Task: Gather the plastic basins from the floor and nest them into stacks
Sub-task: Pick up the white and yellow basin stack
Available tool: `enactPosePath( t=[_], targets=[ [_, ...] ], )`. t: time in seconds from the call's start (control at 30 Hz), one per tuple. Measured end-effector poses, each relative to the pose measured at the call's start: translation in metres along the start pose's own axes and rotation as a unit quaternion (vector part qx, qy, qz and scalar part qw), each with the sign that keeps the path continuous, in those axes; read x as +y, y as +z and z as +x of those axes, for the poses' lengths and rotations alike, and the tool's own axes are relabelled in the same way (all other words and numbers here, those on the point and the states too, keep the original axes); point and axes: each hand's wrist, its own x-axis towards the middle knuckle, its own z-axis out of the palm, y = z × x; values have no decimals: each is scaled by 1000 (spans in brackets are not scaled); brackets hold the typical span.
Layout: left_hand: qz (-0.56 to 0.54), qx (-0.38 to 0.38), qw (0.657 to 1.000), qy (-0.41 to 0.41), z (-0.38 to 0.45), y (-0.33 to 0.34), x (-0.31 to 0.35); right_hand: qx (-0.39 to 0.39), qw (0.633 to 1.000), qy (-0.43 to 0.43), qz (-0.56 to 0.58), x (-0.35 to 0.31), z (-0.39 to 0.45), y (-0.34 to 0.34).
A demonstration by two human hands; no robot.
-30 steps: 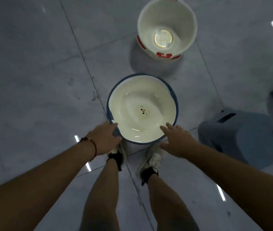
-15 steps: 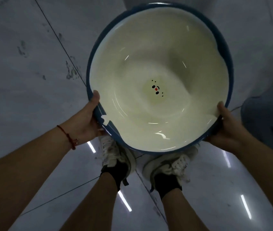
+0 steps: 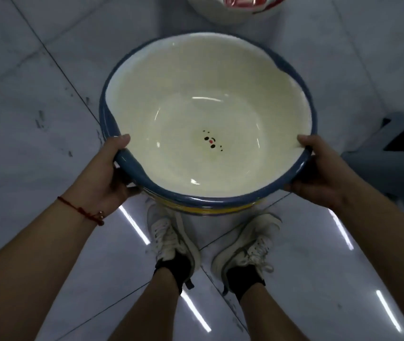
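Observation:
A cream-white plastic basin with a blue rim (image 3: 208, 114) hangs in the air above my feet, upright, with a small dotted mark at its bottom. My left hand (image 3: 107, 173) grips its near-left rim, thumb over the edge. My right hand (image 3: 319, 171) grips the near-right rim the same way. A yellow band shows under the near rim. At the top edge of the view a second white basin with red markings (image 3: 235, 8) stands on the floor, mostly cut off.
Glossy grey floor tiles (image 3: 36, 94) with dark joints reflect ceiling lights. A grey-blue box-like object (image 3: 393, 153) sits on the floor at the right. My two feet in white shoes (image 3: 171, 239) stand below the held basin.
Both hands reached the blue-rimmed basin on the floor, took its rim and lifted it. It now sits lower and nearer to me than half a second ago.

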Motion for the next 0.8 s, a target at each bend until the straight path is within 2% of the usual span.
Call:
enactPosePath(
  t=[0.1, 0.2, 0.27, 0.4, 0.47, 0.57, 0.67, 0.8],
  targets=[
    [39, 2, 998, -46, -42, 14, 43, 0, 1000, 27, -12, -25, -46, 13],
    [67, 24, 997, -41, -121, 36, 88, 7, 999, 45, 0, -58, -124, 17],
    [85, 15, 995, -41, -190, 55, 121, 1, 999, 39, 4, -87, -199, 19],
    [115, 1, 993, 18, -369, 101, 190, 1, 999, 0, 41, -136, -392, 10],
    [142, -34, 989, 35, -457, 123, 212, 9, 997, -14, 71, -145, -485, -9],
    [165, -116, 978, 55, -541, 153, 243, 18, 992, -60, 114, -162, -585, -42],
    [213, -181, 957, 78, -592, 186, 273, 35, 982, -134, 127, -179, -669, -54],
    [273, -265, 916, 124, -628, 234, 310, 50, 954, -221, 195, -172, -733, -63]
  ],
)
